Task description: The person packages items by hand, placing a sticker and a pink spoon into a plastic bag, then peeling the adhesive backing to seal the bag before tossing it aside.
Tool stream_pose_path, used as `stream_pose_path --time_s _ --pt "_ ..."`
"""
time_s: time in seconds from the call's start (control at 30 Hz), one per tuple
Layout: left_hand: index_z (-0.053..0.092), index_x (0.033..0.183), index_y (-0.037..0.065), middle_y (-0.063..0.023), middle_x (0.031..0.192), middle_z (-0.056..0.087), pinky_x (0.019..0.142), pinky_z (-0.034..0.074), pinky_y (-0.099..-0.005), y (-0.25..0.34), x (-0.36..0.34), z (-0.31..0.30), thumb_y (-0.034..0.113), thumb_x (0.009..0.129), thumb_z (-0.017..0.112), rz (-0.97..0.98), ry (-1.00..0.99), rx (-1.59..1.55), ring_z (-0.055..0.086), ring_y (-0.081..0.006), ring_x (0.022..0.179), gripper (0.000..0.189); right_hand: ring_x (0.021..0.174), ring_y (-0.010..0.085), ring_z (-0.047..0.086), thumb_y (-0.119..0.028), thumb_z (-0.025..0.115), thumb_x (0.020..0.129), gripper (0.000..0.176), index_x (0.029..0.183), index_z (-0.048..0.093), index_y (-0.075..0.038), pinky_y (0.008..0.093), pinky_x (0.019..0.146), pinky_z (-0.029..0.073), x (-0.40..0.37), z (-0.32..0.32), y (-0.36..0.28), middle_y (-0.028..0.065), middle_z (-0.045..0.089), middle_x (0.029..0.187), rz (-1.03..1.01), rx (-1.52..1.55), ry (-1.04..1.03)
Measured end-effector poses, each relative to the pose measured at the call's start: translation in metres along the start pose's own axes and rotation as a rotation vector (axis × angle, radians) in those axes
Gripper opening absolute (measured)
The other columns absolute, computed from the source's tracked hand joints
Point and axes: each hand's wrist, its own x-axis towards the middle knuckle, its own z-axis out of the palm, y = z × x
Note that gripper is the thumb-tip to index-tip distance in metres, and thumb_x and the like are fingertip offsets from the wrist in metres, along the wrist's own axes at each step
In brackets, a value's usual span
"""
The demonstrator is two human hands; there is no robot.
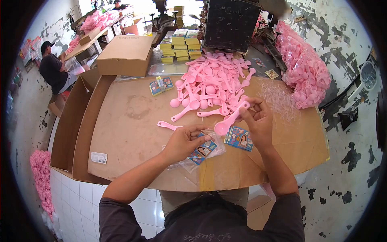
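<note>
In my right hand (258,121) is a pink measuring spoon (230,119), pinched by its handle with the bowl pointing down and to the left. My left hand (183,143) is closed, thumb on top, on a clear plastic bag with a blue printed card (206,149) at its opening. More clear bags (219,148) lie beneath it. Just right of them, under the spoon, sits a small stack of blue cards (240,139). One loose pink spoon (167,125) lies beyond my left fingers. A large pile of pink spoons (213,78) spreads over the cardboard-covered table (129,133).
A banded card bundle (161,85) lies left of the pile. Behind are a cardboard box (124,54), card stacks (185,42) and a black box (231,26). Bagged pink spoons (304,68) and clear strips (278,99) lie right. A person (54,66) sits far left.
</note>
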Motion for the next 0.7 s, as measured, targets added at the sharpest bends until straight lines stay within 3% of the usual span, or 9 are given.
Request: stream_pose_path --time_s 0.1,0.3,0.5,0.7 --pt "0.060 0.134 -0.006 -0.0102 0.107 0.076 0.079 0.059 -0.0244 -0.005 0.001 -0.001 0.010 0.101 0.067 0.008 -0.005 0.034 0.070 -0.0087 0.094 0.037 0.093 0.0163 0.071 0.001 0.067 0.097 0.029 0.123 0.054 0.004 0.0283 0.077 0.063 -0.002 0.000 0.004 0.0112 0.065 0.111 0.072 0.022 -0.111" --pt "0.064 0.131 -0.004 -0.0086 0.106 0.076 0.081 0.058 -0.0245 0.001 -0.002 0.003 0.008 0.101 0.067 0.041 -0.026 0.045 0.071 -0.0099 0.095 0.033 0.094 0.0146 0.071 0.002 0.067 0.097 0.030 0.124 0.054 0.003 0.0270 0.077 0.062 -0.002 0.006 0.005 0.0100 0.065 0.109 -0.039 0.056 -0.043" --pt "0.062 0.132 -0.005 -0.0104 0.106 0.076 0.081 0.058 -0.0247 -0.002 0.000 -0.002 0.009 0.101 0.067 -0.004 -0.009 0.159 0.070 -0.0096 0.095 0.035 0.094 0.0145 0.070 0.003 0.067 0.097 0.030 0.124 0.054 0.003 0.0270 0.077 0.062 -0.003 -0.004 0.008 0.0090 0.063 0.109 0.039 -0.030 -0.164" --pt "0.061 0.134 -0.006 -0.0118 0.107 0.076 0.079 0.059 -0.0249 -0.003 -0.001 0.002 0.010 0.099 0.070 0.016 -0.021 0.026 0.071 -0.0101 0.095 0.039 0.092 0.0157 0.071 0.003 0.067 0.096 0.030 0.123 0.053 0.004 0.0275 0.078 0.064 -0.002 0.004 0.003 0.0104 0.064 0.110 -0.049 0.011 -0.019"
